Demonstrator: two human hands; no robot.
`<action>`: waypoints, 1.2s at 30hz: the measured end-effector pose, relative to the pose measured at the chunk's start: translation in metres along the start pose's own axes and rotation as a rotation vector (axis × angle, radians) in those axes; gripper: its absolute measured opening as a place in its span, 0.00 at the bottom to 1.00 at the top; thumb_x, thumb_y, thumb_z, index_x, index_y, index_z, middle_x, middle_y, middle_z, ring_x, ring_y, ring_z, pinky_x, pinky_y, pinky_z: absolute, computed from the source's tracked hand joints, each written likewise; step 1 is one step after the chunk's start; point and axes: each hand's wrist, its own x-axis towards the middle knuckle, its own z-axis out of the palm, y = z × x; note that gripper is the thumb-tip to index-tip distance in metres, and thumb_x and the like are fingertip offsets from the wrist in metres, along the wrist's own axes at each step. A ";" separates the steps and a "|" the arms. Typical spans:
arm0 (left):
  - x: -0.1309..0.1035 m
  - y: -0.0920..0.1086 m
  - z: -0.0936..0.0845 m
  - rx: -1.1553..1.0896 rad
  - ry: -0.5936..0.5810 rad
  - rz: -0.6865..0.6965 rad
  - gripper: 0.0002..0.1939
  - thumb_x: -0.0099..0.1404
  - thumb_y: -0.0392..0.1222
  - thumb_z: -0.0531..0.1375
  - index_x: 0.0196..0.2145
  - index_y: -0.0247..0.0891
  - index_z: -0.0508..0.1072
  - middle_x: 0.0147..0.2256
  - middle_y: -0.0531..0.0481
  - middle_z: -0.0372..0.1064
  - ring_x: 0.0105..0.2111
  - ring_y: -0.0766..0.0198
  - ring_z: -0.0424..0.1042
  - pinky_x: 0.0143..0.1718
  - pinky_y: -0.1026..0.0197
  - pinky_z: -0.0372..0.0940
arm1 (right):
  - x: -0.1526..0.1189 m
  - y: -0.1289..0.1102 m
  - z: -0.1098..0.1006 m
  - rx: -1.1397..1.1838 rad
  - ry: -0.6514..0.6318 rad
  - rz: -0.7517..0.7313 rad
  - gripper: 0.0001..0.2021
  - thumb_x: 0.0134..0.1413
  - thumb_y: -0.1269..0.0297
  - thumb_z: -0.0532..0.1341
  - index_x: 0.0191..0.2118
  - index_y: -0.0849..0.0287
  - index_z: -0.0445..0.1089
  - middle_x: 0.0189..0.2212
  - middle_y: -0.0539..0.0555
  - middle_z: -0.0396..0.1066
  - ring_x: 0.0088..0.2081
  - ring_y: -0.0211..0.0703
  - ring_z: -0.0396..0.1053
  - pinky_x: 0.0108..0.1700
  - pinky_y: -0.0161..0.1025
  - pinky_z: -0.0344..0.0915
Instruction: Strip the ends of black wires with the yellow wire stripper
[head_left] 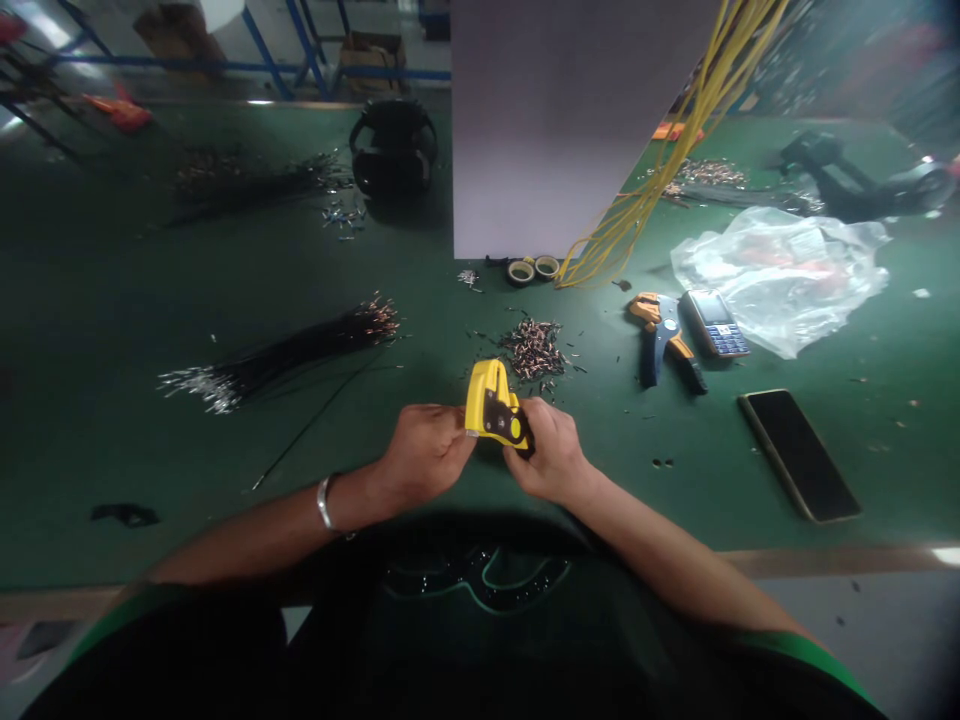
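Note:
My right hand (549, 450) is closed round the handles of a yellow wire stripper (495, 408). At the tool's head, on its left, my left hand (426, 452) has its fingers pressed together; a thin black wire (319, 415) lies on the table beyond it, and what the fingers pinch is hidden. Just past the tool lies a pile of short black and copper scraps (534, 350). A bundle of black wires (292, 350), with copper ends on the right and silvery ends on the left, rests to the left.
On the green table (135, 400) are a blue-orange stripper (664, 335), a keypad phone (716, 322), a smartphone (801, 455) and a plastic bag (787, 270). Tape rolls (520, 272) and yellow wires (645, 190) lie by a grey panel (547, 130). A black headset (394, 150) sits behind.

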 end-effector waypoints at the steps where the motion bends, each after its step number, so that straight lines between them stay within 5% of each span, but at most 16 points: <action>1: 0.000 0.000 0.000 0.000 0.000 -0.001 0.14 0.60 0.29 0.53 0.18 0.37 0.61 0.14 0.59 0.58 0.14 0.73 0.57 0.19 0.67 0.52 | 0.000 0.000 0.000 0.004 -0.004 0.010 0.13 0.45 0.70 0.55 0.41 0.59 0.57 0.27 0.53 0.64 0.26 0.44 0.63 0.27 0.40 0.62; 23: 0.002 -0.001 -0.001 -0.051 -0.059 -0.151 0.14 0.59 0.28 0.53 0.18 0.36 0.66 0.15 0.57 0.63 0.15 0.74 0.60 0.19 0.69 0.54 | -0.003 0.001 0.003 0.023 -0.039 0.130 0.12 0.44 0.69 0.55 0.39 0.57 0.59 0.25 0.51 0.67 0.25 0.43 0.66 0.29 0.39 0.64; 30: 0.001 -0.002 -0.002 -0.159 -0.150 -0.355 0.12 0.62 0.35 0.57 0.42 0.36 0.77 0.26 0.52 0.76 0.20 0.71 0.68 0.23 0.68 0.63 | 0.001 0.001 0.002 0.258 -0.087 0.395 0.06 0.43 0.69 0.56 0.32 0.56 0.60 0.21 0.47 0.64 0.21 0.37 0.61 0.25 0.35 0.60; 36: 0.005 -0.011 0.002 -0.334 -0.223 -0.556 0.12 0.62 0.38 0.57 0.40 0.36 0.78 0.37 0.47 0.79 0.32 0.65 0.75 0.34 0.63 0.69 | 0.006 0.004 0.001 0.668 -0.142 0.671 0.06 0.43 0.69 0.58 0.31 0.58 0.62 0.19 0.44 0.62 0.18 0.34 0.60 0.22 0.34 0.60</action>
